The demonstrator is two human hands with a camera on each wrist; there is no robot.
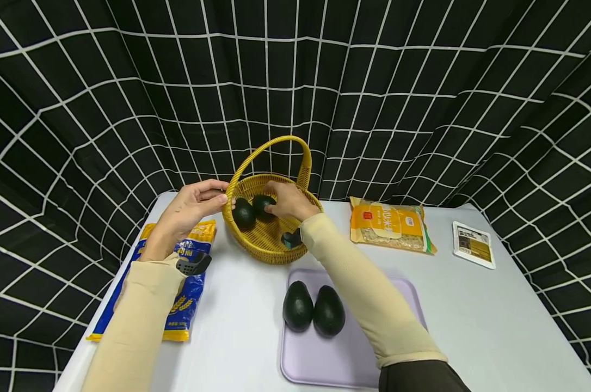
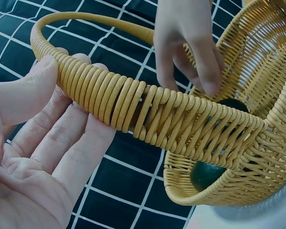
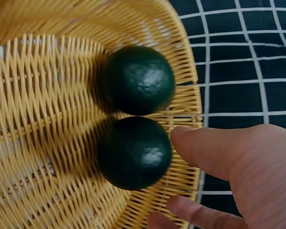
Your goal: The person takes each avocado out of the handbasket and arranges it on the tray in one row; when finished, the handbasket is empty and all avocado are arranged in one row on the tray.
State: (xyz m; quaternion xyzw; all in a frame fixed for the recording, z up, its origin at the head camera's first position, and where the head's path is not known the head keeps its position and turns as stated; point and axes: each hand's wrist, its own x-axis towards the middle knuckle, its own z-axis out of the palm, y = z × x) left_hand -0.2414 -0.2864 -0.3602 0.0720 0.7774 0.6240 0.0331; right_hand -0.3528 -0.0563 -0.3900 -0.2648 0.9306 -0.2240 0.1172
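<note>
My left hand [image 1: 180, 213] grips the handle [image 2: 100, 90] of a yellow wicker basket [image 1: 268, 256], thumb on one side and fingers on the other. Two dark green avocados [image 3: 139, 80] lie side by side inside, against the basket's wall. My right hand [image 1: 289, 200] reaches into the basket, its fingers loosely spread. In the right wrist view, its thumb [image 3: 195, 145] is right beside the lower avocado [image 3: 135, 153], and the fingers are apart from it. Two more avocados, a left one [image 1: 297, 306] and a right one [image 1: 329, 312], rest on a lilac tray [image 1: 332, 367] below my right forearm.
A blue and yellow bag [image 1: 180, 321] lies flat at the left, partly under my left forearm. An orange packet of grain [image 1: 391, 224] and a small white-edged pack [image 1: 473, 245] lie at the right. A black curtain with white grid lines [image 1: 364, 109] surrounds the white table.
</note>
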